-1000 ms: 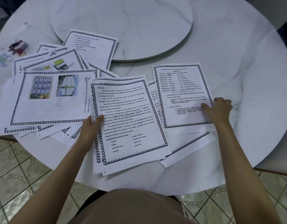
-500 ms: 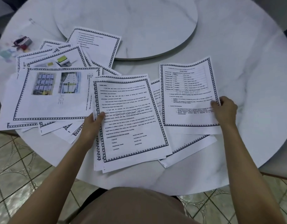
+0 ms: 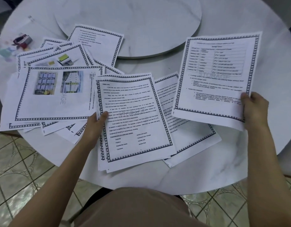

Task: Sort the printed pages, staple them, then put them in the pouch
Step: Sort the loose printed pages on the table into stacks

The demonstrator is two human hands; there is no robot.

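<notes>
The right hand (image 3: pixel 256 112) pinches the near right corner of a white printed page with a toothed dark border (image 3: pixel 218 76), thumb on top. The sheet is held tilted above the round white marble table (image 3: pixel 249 20); it shows a ruled chart and a grey "STORAGE" watermark. The left hand (image 3: pixel 95 126) grips the left edge of a stack of bordered white pages (image 3: pixel 135 118) lying near the table's near edge, thumb across the top sheet headed "HARD DISK". Further left, more pages fan out under a sideways page with two colour photographs (image 3: pixel 56 94). A raised round marble turntable (image 3: pixel 133 18) sits at the far side.
</notes>
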